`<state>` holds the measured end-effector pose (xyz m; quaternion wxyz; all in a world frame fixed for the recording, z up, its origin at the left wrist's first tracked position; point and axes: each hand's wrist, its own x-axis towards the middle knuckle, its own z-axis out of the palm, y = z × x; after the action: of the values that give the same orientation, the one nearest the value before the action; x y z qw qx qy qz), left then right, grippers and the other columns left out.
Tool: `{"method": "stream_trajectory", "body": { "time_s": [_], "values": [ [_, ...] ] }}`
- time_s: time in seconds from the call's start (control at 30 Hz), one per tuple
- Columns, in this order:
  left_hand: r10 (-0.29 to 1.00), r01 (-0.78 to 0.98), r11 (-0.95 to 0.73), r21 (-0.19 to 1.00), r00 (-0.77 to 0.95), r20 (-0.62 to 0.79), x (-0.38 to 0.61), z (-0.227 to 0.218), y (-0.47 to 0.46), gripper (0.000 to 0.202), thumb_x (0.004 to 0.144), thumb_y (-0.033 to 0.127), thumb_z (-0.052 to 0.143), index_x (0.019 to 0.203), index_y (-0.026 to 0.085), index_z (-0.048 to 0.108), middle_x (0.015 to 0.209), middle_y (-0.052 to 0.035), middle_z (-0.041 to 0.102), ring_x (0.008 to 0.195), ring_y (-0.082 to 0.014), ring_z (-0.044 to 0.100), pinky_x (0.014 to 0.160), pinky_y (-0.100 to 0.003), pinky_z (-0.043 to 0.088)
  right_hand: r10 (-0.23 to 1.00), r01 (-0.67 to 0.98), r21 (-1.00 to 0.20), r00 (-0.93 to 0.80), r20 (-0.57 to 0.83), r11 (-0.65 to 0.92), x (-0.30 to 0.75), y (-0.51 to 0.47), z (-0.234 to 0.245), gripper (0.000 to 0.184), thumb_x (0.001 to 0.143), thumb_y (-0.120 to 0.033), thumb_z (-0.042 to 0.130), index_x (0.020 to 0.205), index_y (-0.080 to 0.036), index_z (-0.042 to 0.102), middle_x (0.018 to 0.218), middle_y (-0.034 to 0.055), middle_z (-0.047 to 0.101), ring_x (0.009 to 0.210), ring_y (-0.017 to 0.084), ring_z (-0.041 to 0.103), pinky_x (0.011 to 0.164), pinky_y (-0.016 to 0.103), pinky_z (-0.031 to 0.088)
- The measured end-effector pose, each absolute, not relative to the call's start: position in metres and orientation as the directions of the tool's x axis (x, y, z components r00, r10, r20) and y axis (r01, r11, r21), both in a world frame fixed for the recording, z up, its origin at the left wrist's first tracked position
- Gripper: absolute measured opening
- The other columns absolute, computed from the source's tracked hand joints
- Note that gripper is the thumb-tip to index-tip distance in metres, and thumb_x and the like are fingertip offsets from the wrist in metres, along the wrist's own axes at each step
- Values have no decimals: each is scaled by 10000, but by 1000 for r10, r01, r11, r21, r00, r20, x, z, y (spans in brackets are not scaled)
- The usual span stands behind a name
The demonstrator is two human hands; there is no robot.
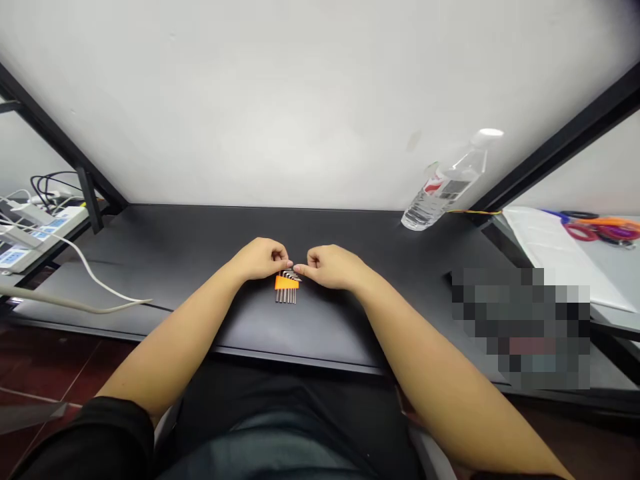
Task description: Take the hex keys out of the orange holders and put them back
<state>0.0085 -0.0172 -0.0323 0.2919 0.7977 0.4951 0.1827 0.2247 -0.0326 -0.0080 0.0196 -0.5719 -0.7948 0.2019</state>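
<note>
An L-shaped hex key set [287, 283] with an orange holder lies on the black desk [150, 267], its long steel shanks pointing toward me. My left hand [263, 260] and my right hand [333, 267] come in from either side. Their fingertips meet at the bent short ends of the keys. Both hands touch the keys there, but the fingers hide whether they grip them. Both forearms are bare and rest low over the desk.
A clear plastic water bottle [433, 197] stands at the back right of the desk. A power strip [40, 233] with cables sits at the left, and a white cable crosses the desk's left side. Scissors [595, 228] lie on a white sheet [555, 250] to the right.
</note>
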Motion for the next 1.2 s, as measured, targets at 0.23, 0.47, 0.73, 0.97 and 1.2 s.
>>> {"method": "stream_trajectory", "body": {
  "time_s": [0.23,0.47,0.73,0.97,1.2],
  "values": [
    [900,684,-342,644,435,15,8,-29,-18,209,759,429,730,789,223,748,743,-12,709,639,-153,587,579,-270,406,918,883,-382,-357,-174,271,223,-30,-15,352,802,-565,697,736,-243,573,794,0,698,668,161,591,525,278,319],
    [902,660,-318,680,432,2,7,-26,-19,249,763,448,733,855,218,762,786,-17,723,677,-161,615,610,-271,441,930,866,-407,-356,-96,289,223,-27,-17,330,811,-554,692,749,-240,613,787,7,708,663,164,593,537,281,342],
    [873,641,-439,629,469,131,-8,-13,-15,279,821,429,683,980,214,763,921,-36,728,813,-172,641,745,-290,503,808,710,-405,-567,156,577,302,1,2,362,948,-364,505,1227,-246,702,1271,103,670,1176,283,599,990,425,470],
    [766,652,-544,528,643,-5,-2,-10,-22,492,724,537,778,1120,246,751,1047,-59,714,928,-206,652,819,-308,513,713,658,-490,-694,-99,572,330,22,-20,530,866,-538,621,1329,-286,678,1355,82,626,1233,308,576,1049,421,460],
    [784,712,-555,430,621,-16,-1,-15,-18,486,770,595,710,1094,238,766,1029,-68,713,918,-224,655,776,-304,493,766,700,-482,-637,-87,527,281,5,-15,542,759,-635,730,1112,-224,741,1095,108,689,939,274,639,790,367,504]
  ]
}}
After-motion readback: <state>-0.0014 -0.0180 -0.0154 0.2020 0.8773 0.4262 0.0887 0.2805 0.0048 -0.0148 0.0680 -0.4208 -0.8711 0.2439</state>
